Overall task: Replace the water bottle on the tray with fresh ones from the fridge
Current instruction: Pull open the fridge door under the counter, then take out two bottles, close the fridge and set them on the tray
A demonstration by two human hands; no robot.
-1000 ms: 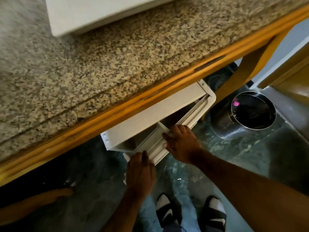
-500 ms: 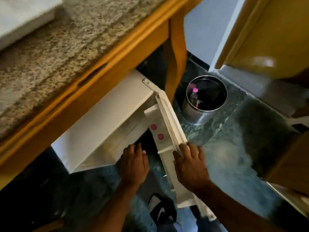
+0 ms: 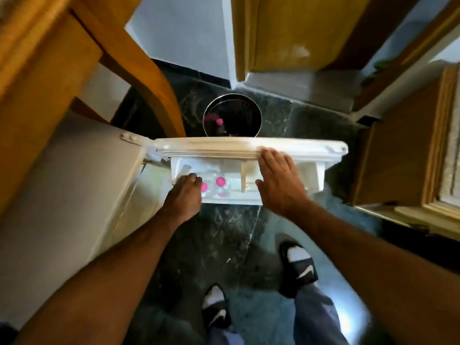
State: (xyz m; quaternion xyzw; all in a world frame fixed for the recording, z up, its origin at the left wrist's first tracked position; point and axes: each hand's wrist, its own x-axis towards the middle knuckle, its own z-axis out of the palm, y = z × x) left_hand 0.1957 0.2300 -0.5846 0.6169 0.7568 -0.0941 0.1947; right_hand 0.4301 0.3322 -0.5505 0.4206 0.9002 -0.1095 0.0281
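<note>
The small white fridge [image 3: 74, 185] stands under the wooden counter with its door [image 3: 313, 148] swung wide open. In the door shelf [image 3: 234, 200] stand two clear water bottles with pink caps: one [image 3: 220, 181] in full view, the other [image 3: 204, 187] partly under my fingers. My left hand [image 3: 184, 197] reaches down into the shelf at the left bottle, and its fingertips are hidden. My right hand [image 3: 278, 180] lies over the door's top edge, thumb beneath, holding it. No tray is in view.
A round metal bin [image 3: 246, 113] with something pink inside stands on the dark floor just behind the door. A curved wooden counter leg [image 3: 139, 70] rises at left. A wooden door [image 3: 298, 33] and a cabinet [image 3: 403, 158] close in at right. My feet stand below.
The fridge door has swung from nearly shut to wide open, with my right hand riding its top edge. My left hand has moved from the fridge front to the bottles in the door shelf.
</note>
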